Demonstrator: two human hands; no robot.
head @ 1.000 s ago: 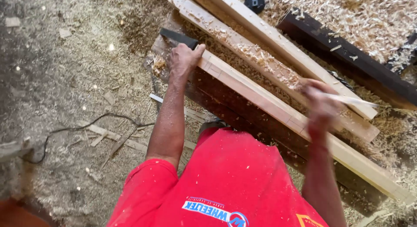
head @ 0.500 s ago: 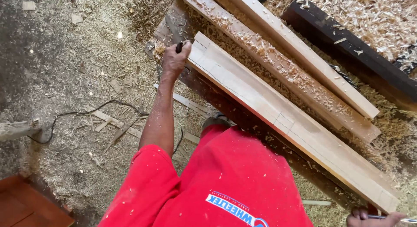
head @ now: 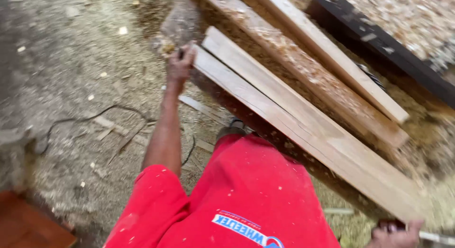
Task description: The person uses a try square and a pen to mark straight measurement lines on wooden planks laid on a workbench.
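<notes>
Long pale timber plank tilted up on edge across a dark workbench, running diagonally from upper left to lower right. Left hand closed around the plank's far upper end, fingers wrapped over the corner, with what may be a small dark tool pinched in the same grip; blur prevents confirmation. Right hand at the plank's near lower end, at the frame's bottom edge; fingers curled around a thin pale stick-like object, apparently a pencil. Advisable for a clean turn: both ends kept level, grip firm at the corners, fingers clear of the underside where plank meets bench. Beyond the plank, two further pale boards lying parallel, dusted with shavings, then a dark beam. Left of the plank, floor thick with sawdust, offcuts and a trailing black cable. Red shirt flecked with dust.
</notes>
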